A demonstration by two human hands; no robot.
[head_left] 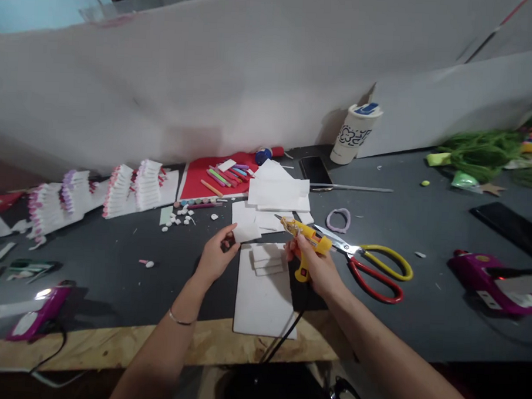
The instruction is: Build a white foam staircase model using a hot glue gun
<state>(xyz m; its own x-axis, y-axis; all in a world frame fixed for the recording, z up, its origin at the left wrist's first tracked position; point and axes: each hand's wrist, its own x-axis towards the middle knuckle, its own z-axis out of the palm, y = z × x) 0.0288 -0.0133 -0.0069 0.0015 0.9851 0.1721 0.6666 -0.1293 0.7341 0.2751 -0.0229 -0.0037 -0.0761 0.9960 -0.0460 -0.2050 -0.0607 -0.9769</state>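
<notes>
Between the thumb and fingers of my left hand (218,253) is a small white paper piece (247,232). My right hand (318,263) grips a yellow glue gun (307,233), its nozzle pointing up and left toward that paper. Below the hands lies a white sheet (264,299) with several small folded white strips (268,259) near its top. Behind them is a stack of white paper pieces (277,188). Just right of the glue gun, scissors (354,250) with one yellow and one red handle rest with their blades partly behind it.
Rows of white pink-tipped pieces (119,190) stand at left. Coloured pens (227,177) lie on red material (194,181) at the back. A white tumbler (356,133), a phone (315,169) and green yarn (484,150) are further right. Purple devices (494,283) sit near both sides.
</notes>
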